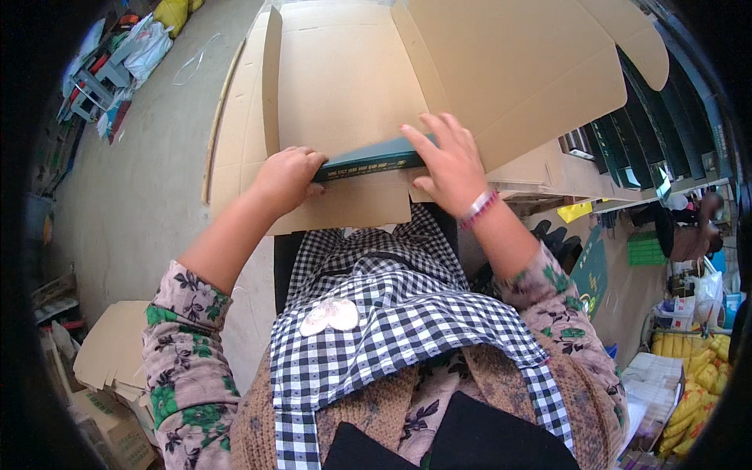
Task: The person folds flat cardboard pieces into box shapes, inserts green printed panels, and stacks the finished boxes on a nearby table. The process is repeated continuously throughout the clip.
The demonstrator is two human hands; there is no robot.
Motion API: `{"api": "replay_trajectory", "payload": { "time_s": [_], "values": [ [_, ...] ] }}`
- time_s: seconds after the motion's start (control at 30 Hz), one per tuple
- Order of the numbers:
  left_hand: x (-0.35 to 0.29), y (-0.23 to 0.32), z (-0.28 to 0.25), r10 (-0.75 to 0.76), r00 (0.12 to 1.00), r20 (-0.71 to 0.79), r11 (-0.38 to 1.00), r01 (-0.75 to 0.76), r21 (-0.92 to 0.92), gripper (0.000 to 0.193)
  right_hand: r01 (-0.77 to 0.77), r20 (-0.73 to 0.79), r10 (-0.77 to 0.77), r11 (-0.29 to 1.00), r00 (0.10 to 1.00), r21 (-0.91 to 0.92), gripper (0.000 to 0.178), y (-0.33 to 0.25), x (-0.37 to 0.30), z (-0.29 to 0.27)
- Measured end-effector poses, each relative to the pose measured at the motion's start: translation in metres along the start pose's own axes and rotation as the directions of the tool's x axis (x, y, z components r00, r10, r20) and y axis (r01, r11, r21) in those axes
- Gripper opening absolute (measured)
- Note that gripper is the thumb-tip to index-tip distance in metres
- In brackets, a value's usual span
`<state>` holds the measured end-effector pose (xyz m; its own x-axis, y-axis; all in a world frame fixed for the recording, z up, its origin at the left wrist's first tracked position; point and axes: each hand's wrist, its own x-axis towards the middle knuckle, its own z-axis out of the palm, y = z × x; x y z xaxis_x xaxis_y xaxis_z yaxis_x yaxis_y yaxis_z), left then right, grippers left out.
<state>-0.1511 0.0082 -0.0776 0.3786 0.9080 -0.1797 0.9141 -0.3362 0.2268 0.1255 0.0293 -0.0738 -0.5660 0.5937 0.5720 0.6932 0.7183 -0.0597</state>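
An unfolded cardboard box [345, 78] lies in front of me, its plain brown inside facing up. Along its near side a narrow dark green wall panel [372, 163] with gold print stands folded up. My left hand [288, 182] is closed around the left end of this panel, thumb on the near side. At the right end my right hand [454, 168] is spread, index finger reaching over the panel and thumb lower down, touching it or very close. A brown flap [360, 205] extends from the panel toward my checked apron [376, 313].
The box's large lid panel [525, 70] spreads to the right. Beyond it stand dark green flat boxes [627, 149] in a row. Stacked cardboard [113, 345] is at lower left, yellow bags [693, 384] at lower right. A person [697, 227] is at far right.
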Motion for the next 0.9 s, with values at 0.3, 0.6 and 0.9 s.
{"api": "replay_trajectory", "payload": {
  "time_s": [0.3, 0.6, 0.9],
  "values": [
    [0.003, 0.0, -0.013, 0.049, 0.933, 0.357, 0.999, -0.039, -0.034, 0.023, -0.176, 0.854, 0.154, 0.982, 0.497, -0.075, 0.019, 0.017, 0.018, 0.015],
    [0.01, 0.063, 0.015, 0.15, 0.985, 0.088, 0.988, -0.148, -0.036, 0.031, 0.171, 0.819, -0.082, 0.985, 0.567, -0.02, 0.018, 0.091, 0.0, 0.011],
    [-0.005, 0.11, 0.012, 0.475, 0.561, -0.678, 0.684, -0.72, -0.116, 0.045, -0.444, 0.49, 0.316, 0.88, 0.812, 0.167, 0.068, 0.026, 0.083, 0.018]
  ]
}}
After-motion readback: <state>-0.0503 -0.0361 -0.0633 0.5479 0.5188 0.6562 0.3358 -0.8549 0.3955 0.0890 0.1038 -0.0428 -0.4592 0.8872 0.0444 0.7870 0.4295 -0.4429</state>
